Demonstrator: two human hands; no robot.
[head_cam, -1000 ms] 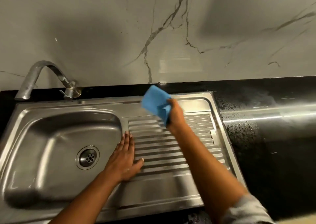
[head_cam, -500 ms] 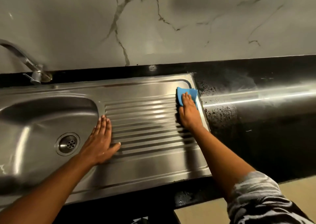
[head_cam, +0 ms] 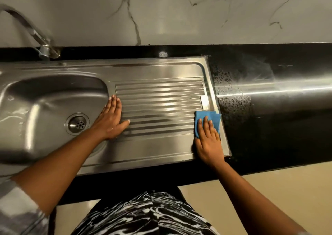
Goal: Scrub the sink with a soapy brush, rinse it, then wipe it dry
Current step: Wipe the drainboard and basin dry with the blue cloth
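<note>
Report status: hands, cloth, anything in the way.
Right hand flat, pressing blue cloth on drainboard's right edge. Left hand flat on drainboard beside basin. Nothing blocks the cloth.

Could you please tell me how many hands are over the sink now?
2. The left hand lies flat on the drainboard beside the basin; the right hand presses a blue cloth at its right edge.

Left sleeve (head_cam: pixel 19 209): pale grey and white, blotchy, ending near the elbow.
Front garment (head_cam: pixel 143 215): black, covered in white marbled swirls.
Forearms (head_cam: pixel 59 164): bare, both of them.
</note>
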